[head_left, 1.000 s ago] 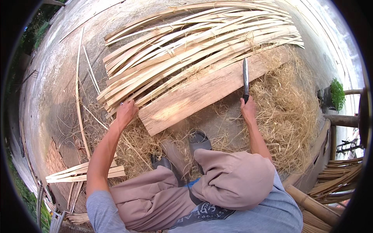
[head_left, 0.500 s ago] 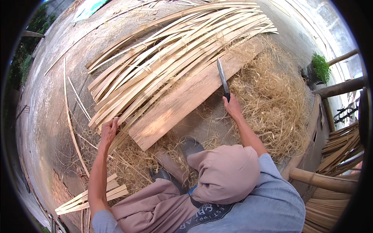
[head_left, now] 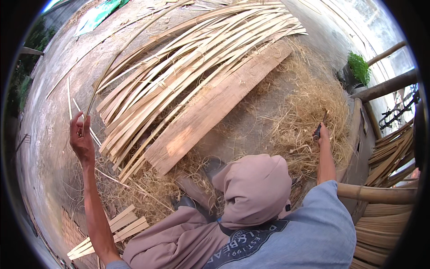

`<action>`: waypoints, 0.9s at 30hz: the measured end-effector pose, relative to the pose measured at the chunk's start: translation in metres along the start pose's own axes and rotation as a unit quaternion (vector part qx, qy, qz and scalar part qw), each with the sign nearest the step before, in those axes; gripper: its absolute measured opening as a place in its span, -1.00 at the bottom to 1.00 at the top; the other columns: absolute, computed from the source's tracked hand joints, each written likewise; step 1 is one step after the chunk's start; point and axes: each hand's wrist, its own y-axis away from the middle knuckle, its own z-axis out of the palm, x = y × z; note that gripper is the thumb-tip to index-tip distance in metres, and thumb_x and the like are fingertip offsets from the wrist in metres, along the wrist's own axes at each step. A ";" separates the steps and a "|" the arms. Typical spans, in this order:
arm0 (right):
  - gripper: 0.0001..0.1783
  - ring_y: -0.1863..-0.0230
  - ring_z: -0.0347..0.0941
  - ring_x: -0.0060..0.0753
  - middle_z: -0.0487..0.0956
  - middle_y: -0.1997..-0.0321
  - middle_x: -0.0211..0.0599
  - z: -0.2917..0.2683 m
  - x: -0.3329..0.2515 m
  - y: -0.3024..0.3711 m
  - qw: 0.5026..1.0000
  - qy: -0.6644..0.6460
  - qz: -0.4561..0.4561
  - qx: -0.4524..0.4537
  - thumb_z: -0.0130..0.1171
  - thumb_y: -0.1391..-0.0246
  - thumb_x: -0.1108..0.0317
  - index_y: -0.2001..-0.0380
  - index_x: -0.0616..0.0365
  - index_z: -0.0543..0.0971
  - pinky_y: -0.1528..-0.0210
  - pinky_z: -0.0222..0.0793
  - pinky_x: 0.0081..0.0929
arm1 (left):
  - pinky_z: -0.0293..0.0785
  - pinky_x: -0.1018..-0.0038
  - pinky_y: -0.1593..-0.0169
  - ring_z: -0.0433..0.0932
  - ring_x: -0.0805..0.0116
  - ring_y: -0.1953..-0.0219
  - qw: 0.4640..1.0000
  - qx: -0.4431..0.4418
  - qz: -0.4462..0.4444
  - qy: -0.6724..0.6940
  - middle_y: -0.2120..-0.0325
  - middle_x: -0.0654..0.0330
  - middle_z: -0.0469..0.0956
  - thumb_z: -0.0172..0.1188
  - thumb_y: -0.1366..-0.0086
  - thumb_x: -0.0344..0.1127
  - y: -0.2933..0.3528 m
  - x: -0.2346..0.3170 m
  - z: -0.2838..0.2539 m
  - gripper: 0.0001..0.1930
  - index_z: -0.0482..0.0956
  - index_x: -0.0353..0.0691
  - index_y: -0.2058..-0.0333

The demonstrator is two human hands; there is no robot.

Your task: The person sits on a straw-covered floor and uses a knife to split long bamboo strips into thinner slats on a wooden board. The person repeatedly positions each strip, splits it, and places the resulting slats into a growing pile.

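1. Up at the top left of the head view, a green sheet (head_left: 96, 18) lies flat on the concrete ground (head_left: 49, 112).
2. Bare concrete opens to the left of the bamboo strip pile (head_left: 188, 67); a long wooden plank (head_left: 215, 107) lies along the pile's right edge, with straw shavings (head_left: 309, 116) beyond.
3. Left hand (head_left: 80, 139) is closed around one long bamboo strip (head_left: 112, 67), lifted from the pile.
4. Right hand (head_left: 323, 134) is wrapped around a dark-handled knife (head_left: 319, 130) over the shavings.
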 end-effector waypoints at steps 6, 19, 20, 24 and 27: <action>-0.51 0.61 0.48 -0.42 0.48 0.53 -0.30 0.036 0.017 0.079 0.989 0.029 -0.067 -0.128 0.15 -0.39 -0.11 0.28 0.16 0.45 0.59 0.52 -0.37 | 0.49 0.43 0.31 0.49 0.52 0.36 0.979 -0.188 -0.039 0.065 0.33 0.27 0.60 0.35 -0.41 -0.12 0.047 0.009 0.034 -0.56 0.64 -0.17 -0.18; -0.34 0.26 0.60 0.25 0.61 0.35 0.14 0.254 0.065 0.235 0.643 0.504 -0.520 -0.251 0.02 -0.39 -0.25 0.28 0.27 0.53 0.20 0.51 0.05 | 0.33 0.53 0.56 0.43 0.57 0.63 0.808 -0.407 -0.407 0.131 0.54 0.29 0.54 0.36 -0.39 -0.09 0.274 0.058 0.057 -0.67 0.75 -0.26 0.09; -0.31 0.22 0.60 0.30 0.62 0.33 0.19 0.271 0.077 0.228 0.638 0.520 -0.511 -0.249 -0.02 -0.40 -0.26 0.30 0.28 0.53 0.18 0.50 0.10 | 0.34 0.50 0.53 0.42 0.56 0.64 0.797 -0.399 -0.425 0.156 0.61 0.29 0.51 0.31 -0.43 -0.06 0.282 0.058 0.058 -0.65 0.71 -0.30 0.27; -0.18 0.39 0.62 0.09 0.56 0.55 0.13 0.299 0.108 0.212 0.748 0.429 -0.430 -0.268 -0.04 -0.38 -0.34 0.44 0.36 0.52 0.31 0.48 0.01 | 0.29 0.46 0.51 0.44 0.52 0.62 0.807 -0.427 -0.387 0.128 0.75 0.29 0.43 0.22 -0.45 0.09 0.279 0.048 0.082 -0.49 0.67 -0.27 0.48; -0.22 0.40 0.60 0.19 0.57 0.54 0.15 0.286 0.128 0.301 0.681 0.470 -0.357 -0.433 0.02 -0.35 -0.34 0.42 0.31 0.55 0.27 0.48 0.04 | 0.26 0.48 0.48 0.40 0.53 0.60 0.829 -0.399 -0.388 0.049 0.71 0.32 0.46 0.24 -0.44 0.13 0.275 0.048 0.080 -0.46 0.64 -0.27 0.51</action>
